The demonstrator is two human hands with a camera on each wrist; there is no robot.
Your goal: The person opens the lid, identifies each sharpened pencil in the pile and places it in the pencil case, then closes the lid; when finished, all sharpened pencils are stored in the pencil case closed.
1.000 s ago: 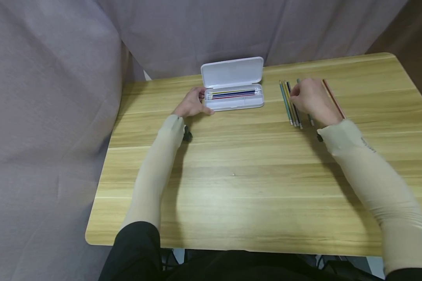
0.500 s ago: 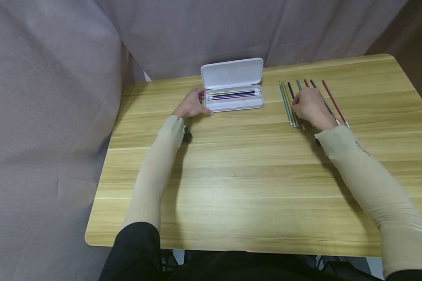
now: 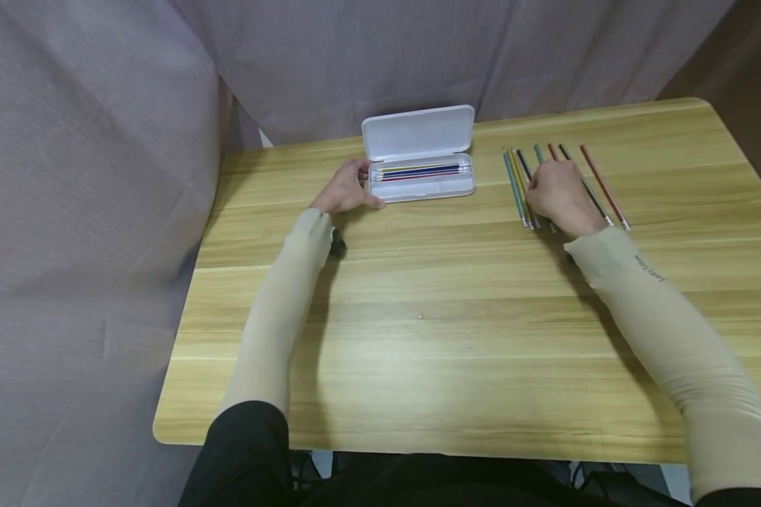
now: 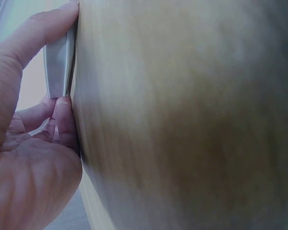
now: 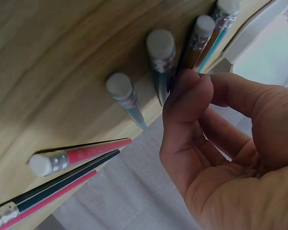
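My left hand [image 3: 345, 189] grips the open pencil case's [image 3: 421, 156] left end on the worktop [image 3: 418, 317]; my right hand's [image 3: 561, 195] fingers [image 5: 187, 96] pinch a dark pencil [image 5: 162, 62] among the row.

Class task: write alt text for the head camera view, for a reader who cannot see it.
Seen from above, a person's right hand rests on a row of loose pencils on a wooden table. The left hand holds the end of an open white pencil case that has pencils inside. Grey cloth hangs behind.
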